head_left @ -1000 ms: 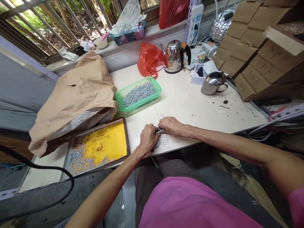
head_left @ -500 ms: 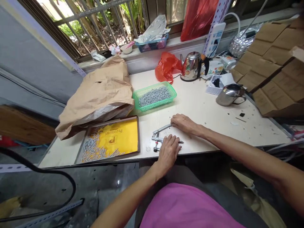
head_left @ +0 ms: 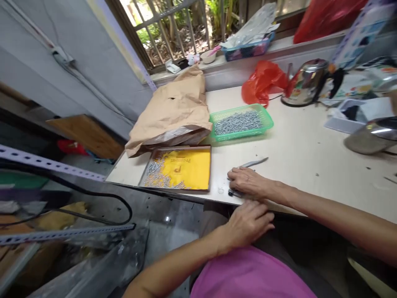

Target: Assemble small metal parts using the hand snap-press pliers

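A grey metal plier-like hand tool [head_left: 256, 162] lies at the table's front edge, one long handle pointing back and right. My right hand [head_left: 248, 182] is curled over its middle, hiding the spring and most of the body; a black knob shows at the fingers' left. My left hand [head_left: 252, 221] is off the tool, in front of the table edge just below my right wrist. Its fingers look loosely stretched, slightly blurred, with nothing visible in them. Left of the tool, a shallow box [head_left: 209, 169] with a yellow bottom holds small metal pins. More fill a green basket [head_left: 268, 124].
A large brown paper bag [head_left: 176, 109] lies behind the box. Along the back stand a red plastic bag [head_left: 262, 85] and a steel kettle [head_left: 305, 85]. At the right are a white tray [head_left: 338, 122] and a steel pot [head_left: 369, 138].
My left hand has come off the tool toward my lap. My right hand has shifted from the upper handle's end to the tool's middle. The view has turned left.
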A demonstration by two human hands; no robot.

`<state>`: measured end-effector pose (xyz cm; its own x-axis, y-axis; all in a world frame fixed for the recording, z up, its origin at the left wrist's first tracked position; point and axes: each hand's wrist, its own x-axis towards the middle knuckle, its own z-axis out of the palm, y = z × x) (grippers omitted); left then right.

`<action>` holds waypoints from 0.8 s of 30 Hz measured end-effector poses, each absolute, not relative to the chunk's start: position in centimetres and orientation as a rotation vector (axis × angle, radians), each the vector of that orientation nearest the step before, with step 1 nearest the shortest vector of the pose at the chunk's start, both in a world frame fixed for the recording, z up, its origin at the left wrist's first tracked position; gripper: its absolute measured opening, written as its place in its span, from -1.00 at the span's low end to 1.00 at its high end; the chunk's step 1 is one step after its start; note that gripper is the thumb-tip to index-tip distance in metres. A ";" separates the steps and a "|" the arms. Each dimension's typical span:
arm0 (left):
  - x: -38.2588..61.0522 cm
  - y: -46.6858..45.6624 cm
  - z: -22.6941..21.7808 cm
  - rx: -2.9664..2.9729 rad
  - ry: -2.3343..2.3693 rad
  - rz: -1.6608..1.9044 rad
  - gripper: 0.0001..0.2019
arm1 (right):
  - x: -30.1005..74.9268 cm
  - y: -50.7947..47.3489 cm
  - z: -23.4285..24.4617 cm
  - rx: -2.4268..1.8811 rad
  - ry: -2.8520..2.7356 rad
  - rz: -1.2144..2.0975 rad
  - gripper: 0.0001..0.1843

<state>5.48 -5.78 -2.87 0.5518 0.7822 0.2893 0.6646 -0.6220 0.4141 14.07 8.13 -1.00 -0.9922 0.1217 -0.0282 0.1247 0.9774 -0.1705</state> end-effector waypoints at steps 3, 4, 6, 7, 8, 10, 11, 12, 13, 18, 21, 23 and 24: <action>0.9 -7.7 -0.6 2.465 1.542 0.695 -0.80 | 13.7 8.0 -2.1 0.125 3.131 -0.369 -0.78; -1.4 -8.0 0.1 2.384 1.763 0.677 -0.78 | 13.6 8.0 -2.4 0.135 3.140 -0.454 -0.76; -6.3 -8.0 1.2 2.154 2.238 0.570 -0.75 | 13.6 7.9 -2.6 0.237 3.176 -0.736 -0.75; -8.7 -7.7 1.5 2.052 2.394 0.475 -0.75 | 13.6 7.9 -2.5 0.339 3.210 -0.906 -0.75; -10.9 -7.4 1.7 1.987 2.459 0.351 -0.76 | 13.6 8.0 -2.2 0.474 3.252 -1.063 -0.75; -14.3 -6.7 1.8 1.888 2.483 0.131 -0.78 | 13.6 8.8 -1.0 0.803 3.340 -1.244 -0.76; -15.4 -6.4 1.8 1.851 2.461 0.051 -0.78 | 13.5 9.5 -0.2 0.979 3.383 -1.235 -0.77; -16.1 -6.1 1.8 1.812 2.439 -0.004 -0.79 | 13.4 10.6 0.8 1.136 3.422 -1.174 -0.78; -16.4 -5.8 1.8 1.774 2.419 -0.045 -0.79 | 13.2 12.0 1.7 1.269 3.452 -1.085 -0.78; -16.4 -4.5 1.9 1.650 2.360 -0.205 -0.80 | 12.5 21.1 3.7 1.586 3.436 -0.634 -0.69; -16.7 -4.1 1.8 1.620 2.354 -0.179 -0.82 | 12.6 23.8 2.6 1.534 3.410 -0.418 -0.44; -17.2 -4.1 1.6 1.575 2.350 -0.089 -0.81 | 13.2 22.8 1.7 1.396 3.473 -0.393 -0.44; -17.5 -4.1 1.4 1.554 2.345 -0.038 -0.80 | 13.7 21.4 1.2 1.295 3.500 -0.441 -0.48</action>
